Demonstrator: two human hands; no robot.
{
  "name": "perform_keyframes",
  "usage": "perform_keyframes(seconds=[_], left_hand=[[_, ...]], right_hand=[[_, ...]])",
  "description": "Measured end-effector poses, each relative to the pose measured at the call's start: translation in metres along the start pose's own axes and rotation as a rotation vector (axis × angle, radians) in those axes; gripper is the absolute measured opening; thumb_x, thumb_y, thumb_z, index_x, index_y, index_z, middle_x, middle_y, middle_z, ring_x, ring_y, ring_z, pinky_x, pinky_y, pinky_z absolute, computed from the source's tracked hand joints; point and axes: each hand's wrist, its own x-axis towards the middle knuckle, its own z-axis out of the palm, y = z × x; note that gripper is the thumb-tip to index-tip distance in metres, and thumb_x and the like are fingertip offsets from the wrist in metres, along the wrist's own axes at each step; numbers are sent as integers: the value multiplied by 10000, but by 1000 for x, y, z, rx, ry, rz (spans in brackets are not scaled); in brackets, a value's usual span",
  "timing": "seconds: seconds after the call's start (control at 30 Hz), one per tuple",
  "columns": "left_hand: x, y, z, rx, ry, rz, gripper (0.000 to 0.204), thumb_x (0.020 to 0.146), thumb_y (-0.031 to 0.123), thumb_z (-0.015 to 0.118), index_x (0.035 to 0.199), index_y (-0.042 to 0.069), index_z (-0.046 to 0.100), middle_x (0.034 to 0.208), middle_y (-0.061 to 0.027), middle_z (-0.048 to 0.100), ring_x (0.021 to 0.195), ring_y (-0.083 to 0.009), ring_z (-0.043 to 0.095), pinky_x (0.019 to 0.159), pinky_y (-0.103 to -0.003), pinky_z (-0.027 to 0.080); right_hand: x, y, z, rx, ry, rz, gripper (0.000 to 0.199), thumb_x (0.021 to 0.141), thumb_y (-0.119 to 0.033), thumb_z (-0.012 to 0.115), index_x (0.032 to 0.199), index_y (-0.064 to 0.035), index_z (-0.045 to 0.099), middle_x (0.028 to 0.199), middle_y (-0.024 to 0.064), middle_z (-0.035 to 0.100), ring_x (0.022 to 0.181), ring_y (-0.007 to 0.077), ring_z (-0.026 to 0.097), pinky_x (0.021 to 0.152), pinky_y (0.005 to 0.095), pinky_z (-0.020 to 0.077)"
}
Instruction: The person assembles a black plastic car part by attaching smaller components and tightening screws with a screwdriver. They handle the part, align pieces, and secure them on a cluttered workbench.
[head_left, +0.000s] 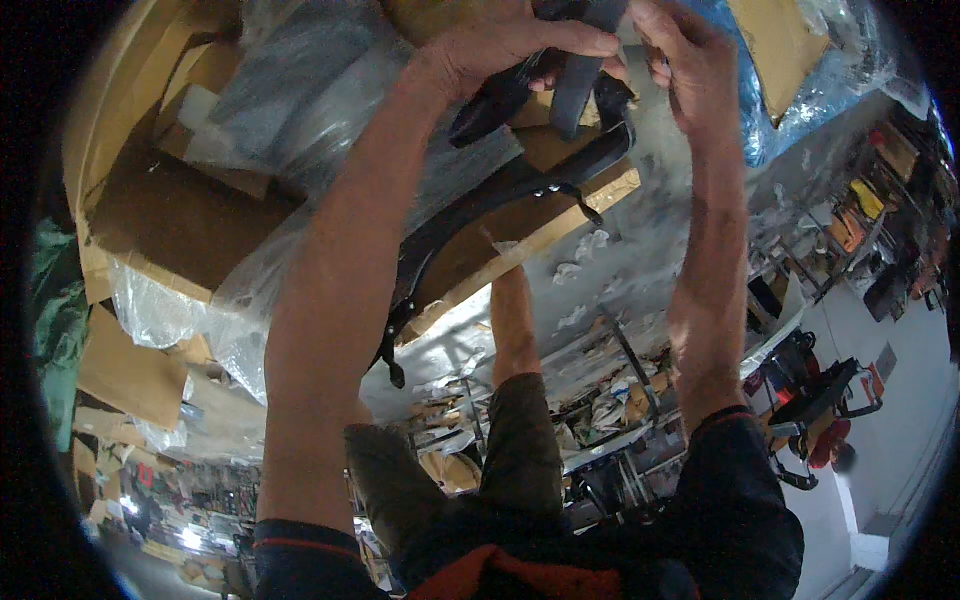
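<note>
At the top centre of the frame, the left hand (490, 50) has its grip clamped on a dark strap (573, 95), thumb laid across the front and fingers behind. The strap hangs down from the thumb, beside a dark pointed flap (488, 108) under the same hand. The right hand (697, 65), just right of it, has its fingers curled toward the thumb near the top edge; whether its grip is closed on something cannot be told. Below the hands, a long black curved piece (505, 200) with shiny studs lies along a cardboard sheet (600, 193). Clear plastic sheeting (300, 90) and a cardboard box (180, 225) fill the upper left, and blue plastic wrap (765, 120) lies at the upper right under a cardboard flap (775, 45). Cluttered shelves (890, 215) stand at the right; any lettering there is too small to read.
</note>
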Motion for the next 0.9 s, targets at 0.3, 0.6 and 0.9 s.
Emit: perform_keyframes(seconds=[0.3,0.6,0.9], left_hand=[[-140,39,-78,623,50,-244,616,833,445,786,1304,73,646,1310,-94,629,1219,-265,576,1085,-427,423],[-342,8,-112,243,196,-302,450,783,143,831,1196,62,672,915,3,686,716,-74,587,608,-243,483],[-409,-52,-105,180,333,-253,568,762,81,761,1315,96,634,976,-25,675,702,-102,565,621,-268,484]], right_hand=[[-58,-82,102,-489,-288,-314,330,891,-321,779,922,2,718,748,89,685,657,183,644,612,375,510],[-157,-89,236,-273,-286,-484,208,858,-234,761,841,-27,742,645,56,634,555,150,573,546,321,438],[-204,-121,300,-464,-447,-463,204,805,-198,799,814,-10,721,667,111,650,583,252,627,571,347,483]])
